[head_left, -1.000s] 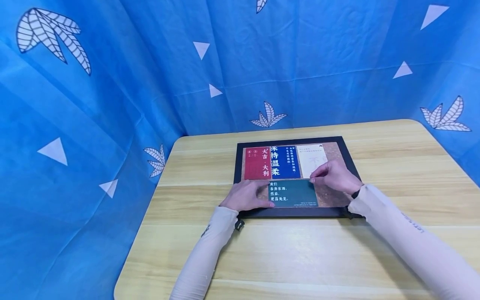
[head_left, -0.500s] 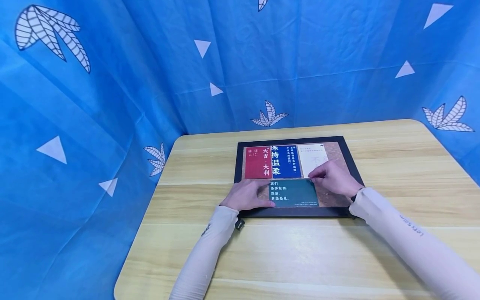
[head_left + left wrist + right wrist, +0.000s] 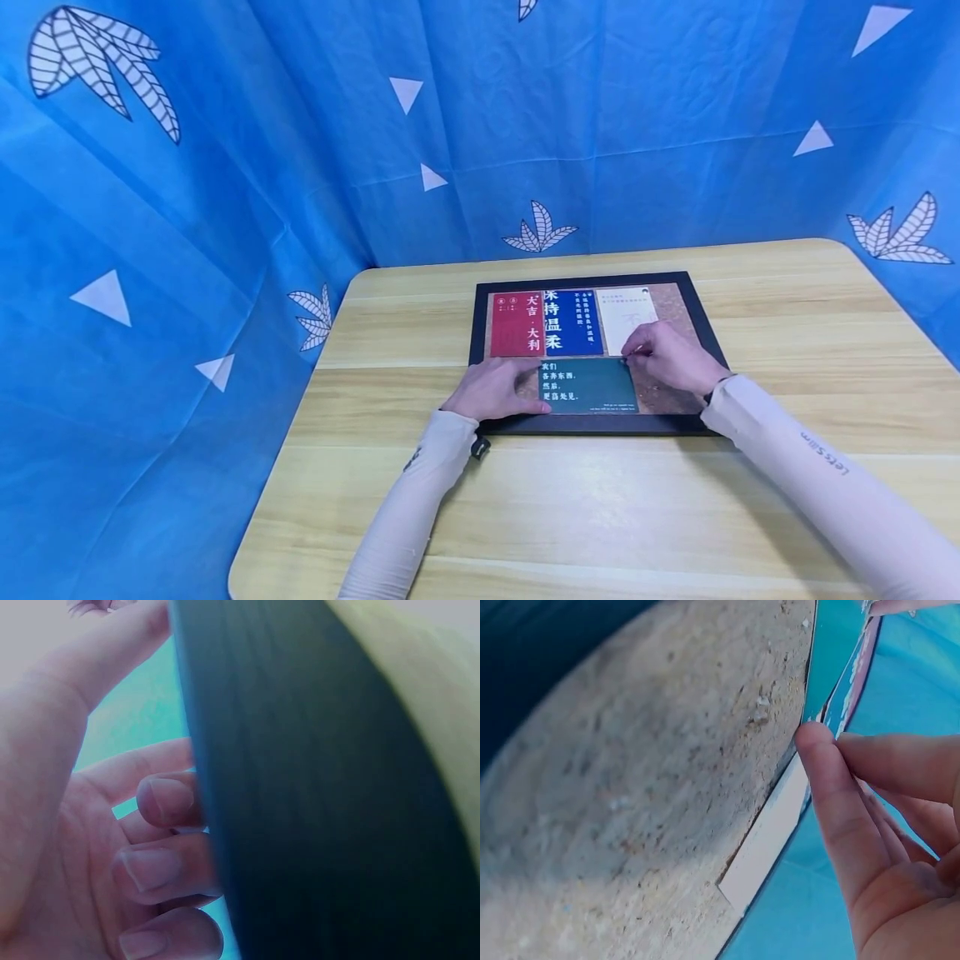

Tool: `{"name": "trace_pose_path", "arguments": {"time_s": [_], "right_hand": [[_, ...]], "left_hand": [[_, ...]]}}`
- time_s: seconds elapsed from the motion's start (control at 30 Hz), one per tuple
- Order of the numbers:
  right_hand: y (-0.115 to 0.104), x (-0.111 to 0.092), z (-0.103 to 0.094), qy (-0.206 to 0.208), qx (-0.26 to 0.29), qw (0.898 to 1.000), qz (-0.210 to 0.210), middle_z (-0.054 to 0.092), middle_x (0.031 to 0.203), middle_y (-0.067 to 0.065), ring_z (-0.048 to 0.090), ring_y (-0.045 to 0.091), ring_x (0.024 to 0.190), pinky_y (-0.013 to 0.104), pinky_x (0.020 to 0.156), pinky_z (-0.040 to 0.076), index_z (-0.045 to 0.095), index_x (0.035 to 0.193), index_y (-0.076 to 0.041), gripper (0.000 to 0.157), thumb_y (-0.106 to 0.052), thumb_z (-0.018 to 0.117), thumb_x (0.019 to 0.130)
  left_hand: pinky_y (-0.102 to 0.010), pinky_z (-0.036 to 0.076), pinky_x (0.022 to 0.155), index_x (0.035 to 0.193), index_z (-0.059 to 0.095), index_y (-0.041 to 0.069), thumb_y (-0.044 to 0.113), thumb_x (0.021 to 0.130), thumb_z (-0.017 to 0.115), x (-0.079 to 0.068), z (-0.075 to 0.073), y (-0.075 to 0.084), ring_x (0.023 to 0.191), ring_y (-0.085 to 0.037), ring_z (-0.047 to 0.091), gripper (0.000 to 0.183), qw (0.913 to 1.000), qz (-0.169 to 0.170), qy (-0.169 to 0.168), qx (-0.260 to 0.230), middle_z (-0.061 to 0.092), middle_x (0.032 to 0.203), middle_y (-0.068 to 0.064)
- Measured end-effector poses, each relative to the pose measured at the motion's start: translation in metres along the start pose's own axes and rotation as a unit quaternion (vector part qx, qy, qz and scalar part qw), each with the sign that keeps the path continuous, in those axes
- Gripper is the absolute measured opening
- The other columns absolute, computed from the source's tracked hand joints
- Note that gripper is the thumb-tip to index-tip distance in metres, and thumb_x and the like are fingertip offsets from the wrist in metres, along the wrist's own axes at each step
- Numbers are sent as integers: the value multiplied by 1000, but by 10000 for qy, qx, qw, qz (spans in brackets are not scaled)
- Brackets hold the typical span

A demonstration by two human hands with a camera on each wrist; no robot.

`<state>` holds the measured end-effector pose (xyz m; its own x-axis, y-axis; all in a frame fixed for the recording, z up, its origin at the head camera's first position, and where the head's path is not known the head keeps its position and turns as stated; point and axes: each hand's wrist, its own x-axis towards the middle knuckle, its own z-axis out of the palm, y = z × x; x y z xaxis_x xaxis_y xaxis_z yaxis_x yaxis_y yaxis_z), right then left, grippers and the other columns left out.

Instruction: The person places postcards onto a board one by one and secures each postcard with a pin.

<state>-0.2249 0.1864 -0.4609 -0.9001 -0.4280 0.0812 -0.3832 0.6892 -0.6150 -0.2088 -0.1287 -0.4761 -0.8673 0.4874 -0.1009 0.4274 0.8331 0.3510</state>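
Observation:
A green card [image 3: 588, 386] with white lettering lies on a brown cork board [image 3: 666, 393] in a black frame [image 3: 585, 425]. My left hand [image 3: 491, 388] rests over the frame's left side, thumb at the card's lower left corner and index finger at its upper left. In the left wrist view the other fingers [image 3: 154, 868] bend beside the dark frame edge. At the card's upper right corner, my right hand [image 3: 675, 358] pinches a small dark pin between thumb and forefinger; the fingertips mostly hide it. The right wrist view shows these fingertips [image 3: 815, 739] close to the cork.
Along the board's upper half are a red card [image 3: 515, 325], a blue card [image 3: 573, 322] and a white card [image 3: 624, 312], the last partly behind my right hand. A light wood table [image 3: 562, 508] carries the frame. Blue patterned curtain [image 3: 480, 125] surrounds the table's back and left.
The right hand has stayed at the card's upper right corner, its fingers shifting only slightly. The left hand and cards keep their places; the head view has moved a little.

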Motion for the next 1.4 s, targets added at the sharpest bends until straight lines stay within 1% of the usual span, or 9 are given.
{"name": "trace_pose_path", "arguments": {"time_s": [0.17, 0.37, 0.6, 0.73, 0.9, 1.0, 1.13, 1.27, 1.4], "right_hand": [[-2, 0, 0, -53, -269, 9996, -44, 79, 101, 17, 72, 22, 87, 42, 79, 61, 80, 100, 1, 20, 9, 64, 90], [-1, 1, 1, -11, -422, 9989, -207, 80, 98, 13, 68, 17, 83, 36, 76, 57, 81, 98, -2, 20, 6, 65, 89], [1, 2, 2, 62, -552, 9977, -382, 80, 96, 10, 70, 18, 87, 41, 79, 60, 81, 95, -4, 17, 4, 67, 89], [3, 2, 3, 83, -679, 9958, -609, 80, 99, 9, 71, 18, 89, 40, 79, 60, 81, 99, -4, 18, 5, 68, 90], [5, 2, 2, 77, -998, 9896, -1036, 79, 97, 9, 74, 24, 92, 45, 84, 61, 81, 97, -3, 22, 10, 66, 88], [5, 2, 2, 7, -1156, 9861, -1191, 77, 98, 10, 74, 26, 93, 46, 86, 61, 80, 98, -1, 24, 12, 63, 88], [4, 3, 1, -135, -1272, 9836, -1275, 75, 99, 10, 72, 25, 92, 46, 87, 61, 80, 100, 0, 25, 12, 61, 89], [2, 4, 0, -167, -1356, 9820, -1302, 74, 96, 10, 70, 22, 88, 46, 85, 61, 78, 96, -1, 24, 14, 61, 89], [2, 5, -1, -222, -1178, 9858, -1175, 77, 96, 11, 70, 23, 89, 46, 84, 61, 76, 95, -1, 23, 14, 61, 88]], "left_hand": [[-45, 53, 107, 153, 52, 32, 63, 79, 82, -1, 0, 0, 131, -17, 55, 85, 10000, -33, 8, 6, 62, 144, 4], [-45, 52, 108, 152, 52, 32, 63, 79, 81, -1, 0, 0, 131, -17, 55, 85, 10000, -22, -3, -6, 62, 144, 4], [-44, 53, 107, 152, 53, 32, 66, 79, 80, 1, 1, 0, 128, -16, 58, 85, 10000, 7, 6, 94, 64, 142, 4], [-43, 53, 106, 152, 53, 32, 66, 79, 80, 1, 0, 0, 126, -16, 59, 85, 9999, 0, 8, 123, 65, 141, 4], [-43, 54, 105, 152, 52, 33, 66, 79, 80, 1, 0, 0, 127, -16, 58, 85, 9999, 12, 12, 121, 65, 141, 4], [-42, 54, 104, 152, 53, 33, 66, 79, 80, 1, 0, 0, 126, -16, 58, 85, 9999, 38, 30, 150, 64, 141, 4], [-42, 55, 104, 152, 52, 33, 67, 79, 80, 1, 0, -1, 126, -16, 58, 85, 9999, 46, 37, 160, 64, 141, 4], [-41, 56, 101, 152, 52, 32, 66, 79, 80, 0, 0, 0, 124, -16, 59, 85, 9999, 26, 18, 154, 66, 140, 3], [-40, 56, 101, 152, 52, 32, 66, 79, 80, -1, 0, 1, 122, -16, 60, 85, 9999, 13, 21, 148, 66, 139, 3]]}}
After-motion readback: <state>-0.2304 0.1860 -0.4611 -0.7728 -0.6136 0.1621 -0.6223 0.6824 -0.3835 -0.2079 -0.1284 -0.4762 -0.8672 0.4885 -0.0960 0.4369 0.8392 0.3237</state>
